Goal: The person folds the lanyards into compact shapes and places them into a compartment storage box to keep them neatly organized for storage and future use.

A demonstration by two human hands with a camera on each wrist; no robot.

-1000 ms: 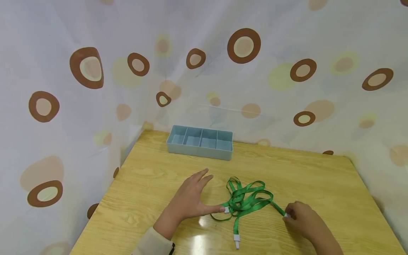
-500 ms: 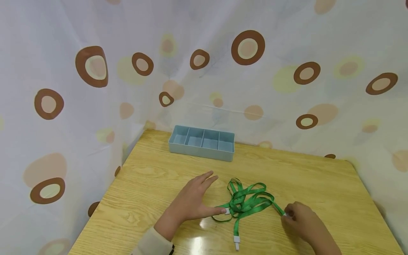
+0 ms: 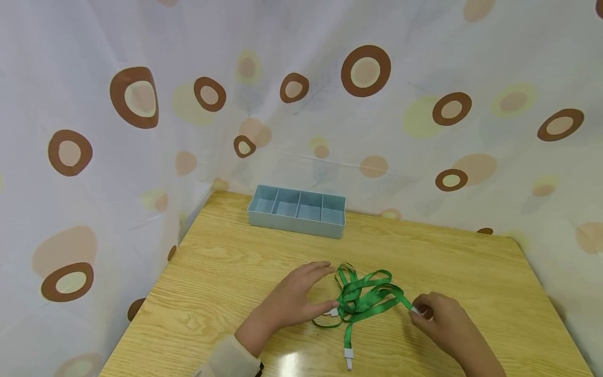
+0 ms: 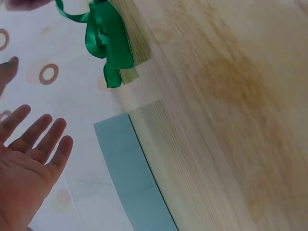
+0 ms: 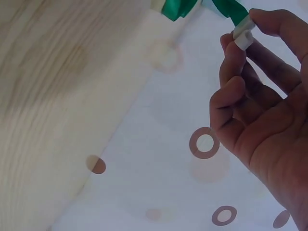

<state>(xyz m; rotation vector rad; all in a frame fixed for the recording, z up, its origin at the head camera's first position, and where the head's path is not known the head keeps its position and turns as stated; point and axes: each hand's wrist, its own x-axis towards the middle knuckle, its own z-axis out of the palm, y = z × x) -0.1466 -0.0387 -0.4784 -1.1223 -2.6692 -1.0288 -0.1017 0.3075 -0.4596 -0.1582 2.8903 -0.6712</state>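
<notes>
A loose tangle of green lanyards (image 3: 347, 297) lies on the wooden table, its ribbons looped over one another. My right hand (image 3: 440, 319) pinches the white clip (image 5: 244, 38) at one lanyard's end between thumb and fingers, at the right of the pile. My left hand (image 3: 294, 299) is on the left side with fingers straight and spread. Its thumb tip is right at the pile's left edge, beside a second white clip (image 3: 333, 312). Another white clip (image 3: 348, 354) lies toward the near side of the table on a short ribbon tail.
Toward the back of the table (image 3: 212, 262) stands a blue tray (image 3: 297, 224) with several compartments in a row. Behind and beside the table hangs a pale curtain (image 3: 320, 125) patterned with brown rings.
My right hand has shifted slightly left and away from me with the clip, slackening that ribbon. My left hand has moved a little right, its fingers now nearer the pile.
</notes>
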